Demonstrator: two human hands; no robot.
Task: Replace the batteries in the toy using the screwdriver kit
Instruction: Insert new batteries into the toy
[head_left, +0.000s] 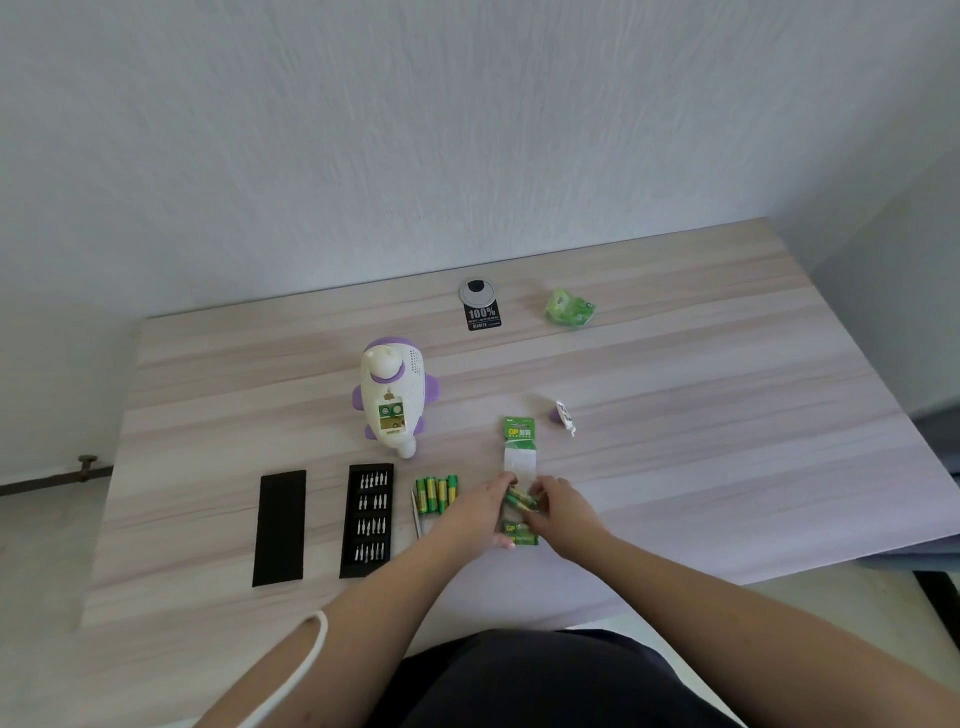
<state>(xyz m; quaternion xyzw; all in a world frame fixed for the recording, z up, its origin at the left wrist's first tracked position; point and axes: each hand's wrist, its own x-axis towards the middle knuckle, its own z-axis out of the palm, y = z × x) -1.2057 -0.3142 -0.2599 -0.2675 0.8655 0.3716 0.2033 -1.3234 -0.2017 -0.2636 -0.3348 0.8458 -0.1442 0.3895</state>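
Left hand (480, 512): fingers curled on the battery pack (520, 478), apparently pinning it.
Right hand (563, 512): fingertips pinch green batteries (519, 500) at the pack.
Loose batteries (436, 494): just left of the left hand.
Toy (392, 402): farther back, compartment open.
Bit case (368, 520): left.

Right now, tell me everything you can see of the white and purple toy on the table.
The white plastic toy with purple trim lies on its back on the pale wood-grain table, its narrow white tip pointing toward the person. It has a purple-banded white knob at the far end, purple side nubs, and a perforated speaker patch. Its belly compartment is open, showing green and gold parts inside. Neither hand touches it; the open black screwdriver bit case lies just nearer.
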